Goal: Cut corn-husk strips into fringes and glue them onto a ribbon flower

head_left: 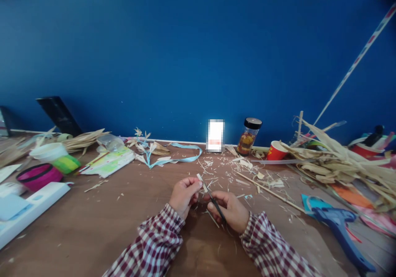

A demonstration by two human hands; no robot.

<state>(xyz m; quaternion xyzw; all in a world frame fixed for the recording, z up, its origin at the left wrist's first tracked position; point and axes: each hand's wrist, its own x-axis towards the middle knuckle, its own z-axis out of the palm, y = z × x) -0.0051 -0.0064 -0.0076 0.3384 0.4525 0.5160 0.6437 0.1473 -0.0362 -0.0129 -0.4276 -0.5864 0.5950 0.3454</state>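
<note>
My left hand (pixel 186 195) is closed, pinching a short pale strip (pixel 199 178), which looks like dried husk, between thumb and fingertips. In my right hand (pixel 232 211) is a pair of dark scissors (pixel 219 209), tilted up and to the left. The scissor tips come up close beside the strip; whether they touch it I cannot tell. My right fingers partly hide the handles. Thin pale scraps (pixel 213 170) lie scattered on the brown table (pixel 123 227) behind and around both hands.
A blue glue gun (pixel 340 227) lies at the right, near a heap of dried husks (pixel 328 165). Farther back stand a red paper cup (pixel 276 150), a dark-lidded jar (pixel 247 136) and a bright, blurred-out upright object (pixel 215 136). A white case (pixel 40 207) sits left.
</note>
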